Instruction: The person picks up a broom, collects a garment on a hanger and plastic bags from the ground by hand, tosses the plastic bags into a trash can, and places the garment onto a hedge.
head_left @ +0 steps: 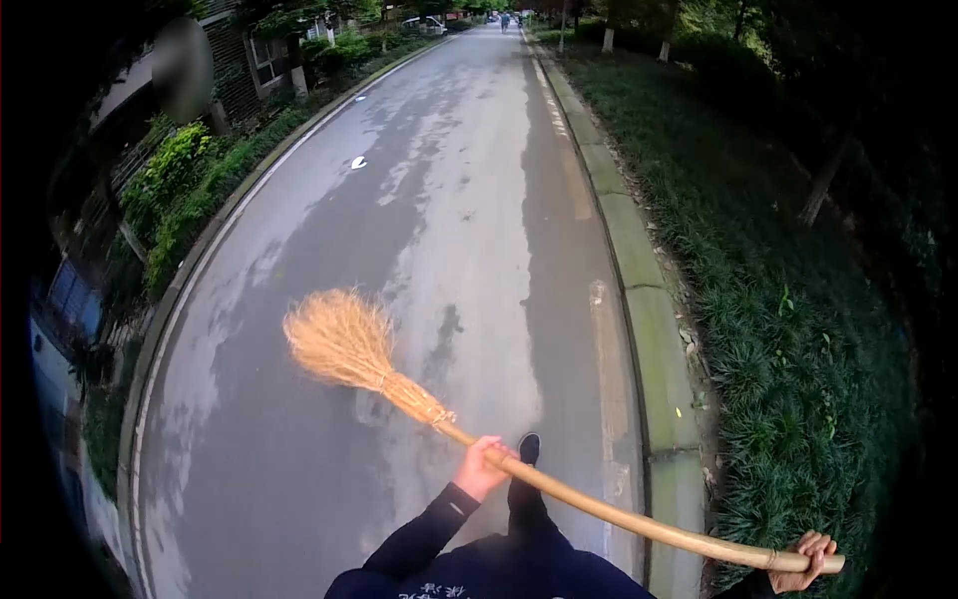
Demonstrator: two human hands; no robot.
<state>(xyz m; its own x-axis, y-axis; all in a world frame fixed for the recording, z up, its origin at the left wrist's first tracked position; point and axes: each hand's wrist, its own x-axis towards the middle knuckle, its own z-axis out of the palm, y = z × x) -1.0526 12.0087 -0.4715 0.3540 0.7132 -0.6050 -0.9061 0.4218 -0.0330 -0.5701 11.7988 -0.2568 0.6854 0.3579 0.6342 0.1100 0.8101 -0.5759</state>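
A straw broom (341,337) with a long wooden handle crosses in front of my body. Its bound, fanned bristles point forward and left over the grey road. My left hand (481,467) is closed round the handle just behind the bristle binding. Near the butt end of the handle, my right hand (801,562) wraps its fingers round the wood, over at the right by the grass. Whether the bristles touch the road or hang above it, I cannot tell. One dark shoe (529,449) shows beyond the handle, beside my left hand.
The road (469,240) runs straight ahead. A mossy stone kerb (644,329) and grass (768,329) border its right side; shrubs (180,170) line the left. Some white litter (358,162) lies on the road ahead. People (505,20) are far off.
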